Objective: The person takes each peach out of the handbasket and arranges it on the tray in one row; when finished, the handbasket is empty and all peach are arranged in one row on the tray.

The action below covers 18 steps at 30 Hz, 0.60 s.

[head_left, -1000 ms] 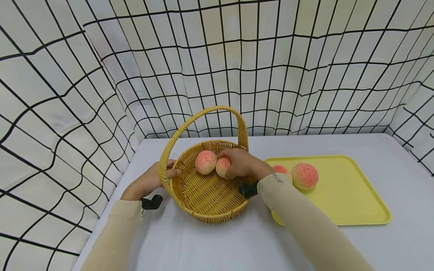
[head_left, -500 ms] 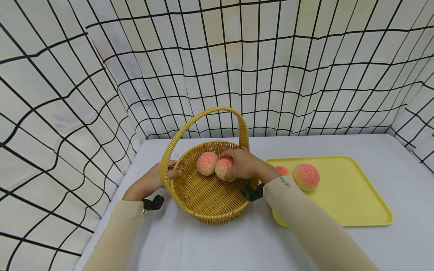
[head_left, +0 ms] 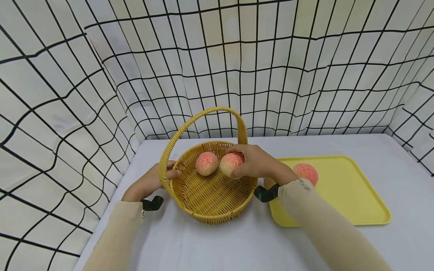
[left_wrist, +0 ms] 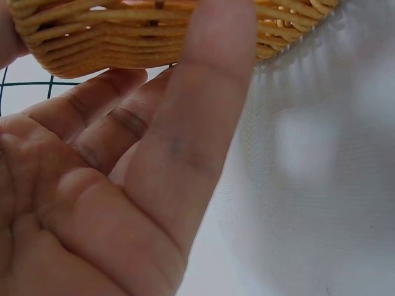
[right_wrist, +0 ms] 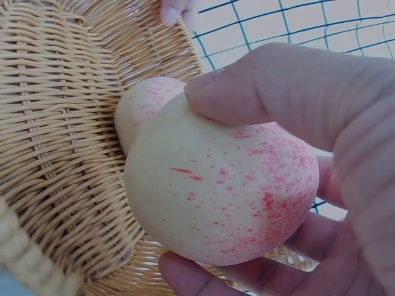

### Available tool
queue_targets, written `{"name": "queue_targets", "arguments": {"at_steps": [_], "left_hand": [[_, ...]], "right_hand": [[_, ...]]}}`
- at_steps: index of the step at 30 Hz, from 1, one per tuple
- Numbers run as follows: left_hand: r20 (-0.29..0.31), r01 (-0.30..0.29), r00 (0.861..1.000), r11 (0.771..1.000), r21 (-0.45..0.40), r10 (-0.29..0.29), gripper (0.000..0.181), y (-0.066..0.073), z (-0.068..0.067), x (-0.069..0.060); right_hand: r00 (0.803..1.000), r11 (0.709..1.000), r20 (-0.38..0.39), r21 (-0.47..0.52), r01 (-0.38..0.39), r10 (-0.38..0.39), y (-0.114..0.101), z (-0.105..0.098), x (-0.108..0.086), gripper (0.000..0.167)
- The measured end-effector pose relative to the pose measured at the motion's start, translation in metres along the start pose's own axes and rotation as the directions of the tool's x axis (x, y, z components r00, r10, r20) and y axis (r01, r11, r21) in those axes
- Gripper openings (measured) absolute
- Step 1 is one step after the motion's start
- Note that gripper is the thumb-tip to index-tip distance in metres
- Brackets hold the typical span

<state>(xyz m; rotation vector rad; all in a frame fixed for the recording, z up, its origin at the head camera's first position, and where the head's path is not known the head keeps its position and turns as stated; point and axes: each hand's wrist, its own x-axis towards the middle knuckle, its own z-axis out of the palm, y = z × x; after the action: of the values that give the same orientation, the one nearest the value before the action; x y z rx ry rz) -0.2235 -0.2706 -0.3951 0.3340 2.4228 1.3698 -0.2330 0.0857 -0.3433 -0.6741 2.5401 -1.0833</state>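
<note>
Your left hand (head_left: 149, 181) grips basket (head_left: 211, 197) at rim, apparently steadying it; right hand (head_left: 255, 162) clasps peach (head_left: 230, 165) round sides, presumably for control.

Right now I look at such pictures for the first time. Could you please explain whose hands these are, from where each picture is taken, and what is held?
There is no robot: these are a person's two bare hands. The wide picture comes from a camera worn on the head, looking forward and down. The two close ones come from cameras worn on the wrists. On the white table stand a woven basket with a tall handle and, to its right, a yellow tray. The left hand holds the basket at its rim. The right hand has its fingers around one peach at the basket; whether that touches the bottom, I cannot tell. A second peach lies inside the basket. A third peach shows on the tray, partly hidden by the right arm.
</note>
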Motion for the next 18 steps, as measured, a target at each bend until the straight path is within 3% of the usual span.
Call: {"name": "queue_targets", "arguments": {"at_steps": [18], "left_hand": [[-0.008,0.027,1.0,1.0,-0.006,-0.027,0.039,0.001,0.001,0.0]], "right_hand": [[0.995,1.0,-0.097,0.023,-0.004,0.006,0.017,-0.034,-0.041,0.069]]}}
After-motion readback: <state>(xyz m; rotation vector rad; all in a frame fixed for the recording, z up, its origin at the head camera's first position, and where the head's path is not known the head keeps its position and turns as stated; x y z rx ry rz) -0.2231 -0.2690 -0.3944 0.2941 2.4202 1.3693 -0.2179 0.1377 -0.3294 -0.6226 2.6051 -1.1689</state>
